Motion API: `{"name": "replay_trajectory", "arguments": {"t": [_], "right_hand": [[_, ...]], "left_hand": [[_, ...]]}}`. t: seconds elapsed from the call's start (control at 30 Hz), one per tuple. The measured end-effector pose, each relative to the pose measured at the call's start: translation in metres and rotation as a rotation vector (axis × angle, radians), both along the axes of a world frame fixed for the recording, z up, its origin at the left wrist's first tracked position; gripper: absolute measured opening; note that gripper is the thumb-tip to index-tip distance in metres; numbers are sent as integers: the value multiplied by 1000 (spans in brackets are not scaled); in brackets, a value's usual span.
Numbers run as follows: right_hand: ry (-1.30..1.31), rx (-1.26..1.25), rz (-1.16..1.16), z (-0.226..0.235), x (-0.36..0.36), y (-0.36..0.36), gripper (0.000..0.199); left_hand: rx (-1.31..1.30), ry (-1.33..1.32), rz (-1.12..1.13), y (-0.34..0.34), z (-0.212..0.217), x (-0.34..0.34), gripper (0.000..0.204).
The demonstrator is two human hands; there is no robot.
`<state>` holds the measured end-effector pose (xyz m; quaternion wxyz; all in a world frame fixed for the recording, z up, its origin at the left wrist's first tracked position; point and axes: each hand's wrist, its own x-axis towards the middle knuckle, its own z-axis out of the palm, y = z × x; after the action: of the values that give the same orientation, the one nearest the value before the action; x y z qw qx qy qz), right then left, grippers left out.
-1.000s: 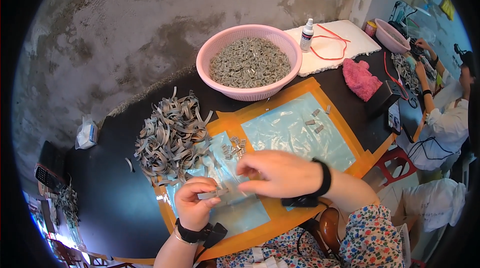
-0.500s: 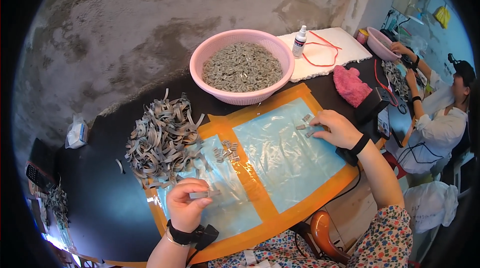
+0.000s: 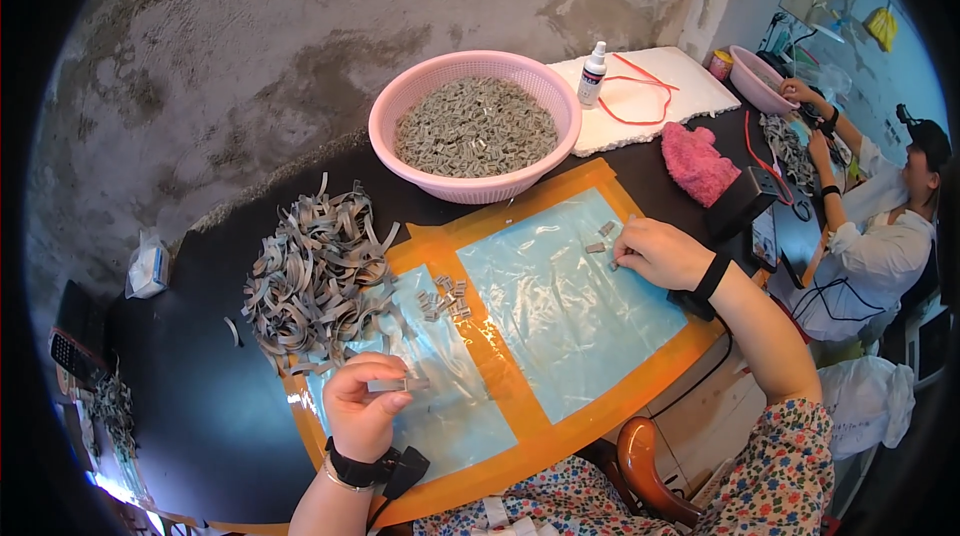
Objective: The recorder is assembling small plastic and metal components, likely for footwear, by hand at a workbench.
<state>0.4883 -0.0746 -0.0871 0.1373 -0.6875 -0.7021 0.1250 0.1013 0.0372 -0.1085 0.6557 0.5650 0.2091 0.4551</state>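
We sit in a small assembly workshop: a rough concrete wall (image 3: 250, 46) at twelve o'clock, a pink basket (image 3: 475, 126) heaped with grey parts, and a co-worker (image 3: 880, 226) at three o'clock sorting the same.

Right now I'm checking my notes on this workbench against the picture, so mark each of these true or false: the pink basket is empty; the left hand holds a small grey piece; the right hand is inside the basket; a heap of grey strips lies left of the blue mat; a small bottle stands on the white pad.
1. The pink basket is empty. False: it is full of small grey pieces.
2. The left hand holds a small grey piece. True.
3. The right hand is inside the basket. False: it rests on the blue mat, beside a few loose grey pieces.
4. A heap of grey strips lies left of the blue mat. True.
5. A small bottle stands on the white pad. True.
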Motion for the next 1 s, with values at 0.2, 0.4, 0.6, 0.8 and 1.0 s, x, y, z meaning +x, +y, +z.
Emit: {"name": "replay_trajectory", "arguments": {"t": [0.2, 0.4, 0.6, 0.8, 1.0], "right_hand": [[-208, 142, -19, 9, -12, -3, 8], [-408, 178, 264, 2, -15, -14, 6], [-397, 251, 290, 7, -21, -21, 6], [-168, 229, 130, 25, -31, -24, 10], [465, 57, -18, 73, -99, -13, 10]], "left_hand": [[1, -4, 8, 0, 0, -1, 27], [-8, -5, -2, 0, 0, -1, 27], [11, 3, 0, 1, -1, -1, 26], [30, 4, 0, 1, 0, 0, 26], [114, 66, -27, 2, -1, -5, 25]]}}
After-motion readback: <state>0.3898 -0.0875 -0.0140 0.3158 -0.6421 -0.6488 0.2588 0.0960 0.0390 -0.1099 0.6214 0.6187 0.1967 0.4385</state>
